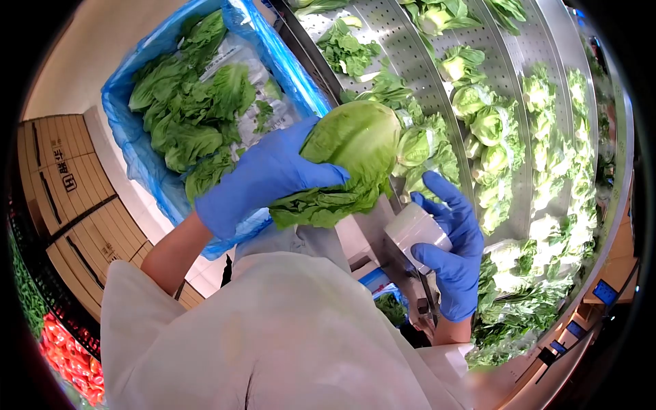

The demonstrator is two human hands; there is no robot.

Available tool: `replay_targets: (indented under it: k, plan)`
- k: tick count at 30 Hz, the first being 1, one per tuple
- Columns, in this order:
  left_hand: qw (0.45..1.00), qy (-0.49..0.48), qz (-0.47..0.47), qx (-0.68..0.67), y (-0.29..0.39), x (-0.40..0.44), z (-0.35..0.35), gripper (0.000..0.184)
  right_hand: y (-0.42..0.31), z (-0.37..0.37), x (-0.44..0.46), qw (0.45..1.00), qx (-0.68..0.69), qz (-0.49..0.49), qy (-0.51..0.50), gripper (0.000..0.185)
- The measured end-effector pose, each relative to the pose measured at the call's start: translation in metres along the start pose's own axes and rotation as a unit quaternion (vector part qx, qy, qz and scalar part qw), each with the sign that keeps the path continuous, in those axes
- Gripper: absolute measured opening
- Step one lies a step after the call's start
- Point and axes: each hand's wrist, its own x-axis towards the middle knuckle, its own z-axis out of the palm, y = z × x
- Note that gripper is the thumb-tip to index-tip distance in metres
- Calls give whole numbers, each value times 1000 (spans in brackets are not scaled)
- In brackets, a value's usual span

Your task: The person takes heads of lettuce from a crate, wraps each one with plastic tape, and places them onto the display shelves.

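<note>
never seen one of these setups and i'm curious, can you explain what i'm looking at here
There's no machine: a person works with their own hands, gloved in blue. The single picture comes from a camera worn on the head, looking forward and down; its wide lens makes the edges look curved.

The left hand holds a head of lettuce. The right hand has its thumb and fingers around a pale, shiny item; I can't tell what it is or whether it's lifted.

Leafy greens sit on the metal shelves, and loose leaves lie in the blue-lined bin. Cardboard boxes stand at the picture's left.
</note>
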Motion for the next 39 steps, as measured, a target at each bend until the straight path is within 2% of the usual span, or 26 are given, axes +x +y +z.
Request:
replay_targets:
  k: [1, 2, 4, 5, 8, 9, 10, 12, 14, 15, 17, 19, 23, 27, 32, 35, 37, 39]
  plan:
    - [987, 44, 36, 149, -3, 1, 2, 68, -3, 3, -3, 1000, 20, -9, 7, 74]
    - [987, 42, 37, 152, -5, 1, 6, 68, -1, 5, 0, 1000, 22, -10, 9, 74]
    - [970, 70, 68, 221, -6, -1, 15, 74, 2, 8, 9, 994, -10, -108, -27, 74]
    - [970, 69, 68, 222, -5, -2, 18, 74, 1, 10, 10, 997, -24, -69, -30, 74]
    - [983, 47, 65, 162, -2, -5, 26, 76, -5, 15, 8, 999, -8, -44, -9, 73]
    - [992, 33, 58, 103, 3, -7, 29, 71, -4, 15, 7, 999, -8, -42, -9, 73]
    - [998, 18, 51, 43, 6, -8, 30, 69, -2, 14, 6, 996, -58, -65, 0, 73]
    - [998, 14, 55, 27, 4, -7, 30, 69, -2, 12, 1, 990, -110, -86, 8, 73]
    - [998, 12, 59, 10, -5, -3, 30, 69, -7, 10, -2, 961, -235, -144, -14, 74]
    - [985, 48, 139, 91, -14, 2, 29, 71, -10, 10, -1, 947, -273, -169, -24, 75]
    - [958, 82, 215, 169, -18, 0, 30, 75, -12, 13, 1, 920, -336, -201, -27, 78]
    - [908, 122, 174, 360, -7, -10, 32, 76, -11, 18, 8, 895, -397, -202, -15, 79]
    - [908, 153, 207, 329, -8, -10, 34, 77, -7, 25, 14, 874, -441, -202, -11, 80]
    - [929, 129, 198, 284, -9, -14, 31, 76, -11, 35, 10, 854, -480, -200, -4, 81]
    - [955, 106, 192, 200, -13, -16, 30, 75, -11, 41, 9, 870, -455, -191, -4, 81]
    - [943, 152, 158, 249, -17, -16, 36, 74, -15, 43, 10, 853, -485, -190, -9, 82]
    - [935, 208, 193, 211, -22, -11, 43, 75, -8, 40, 14, 853, -486, -189, 4, 83]
    - [924, 223, 203, 237, -28, -4, 44, 74, -2, 33, 19, 857, -484, -178, 5, 84]
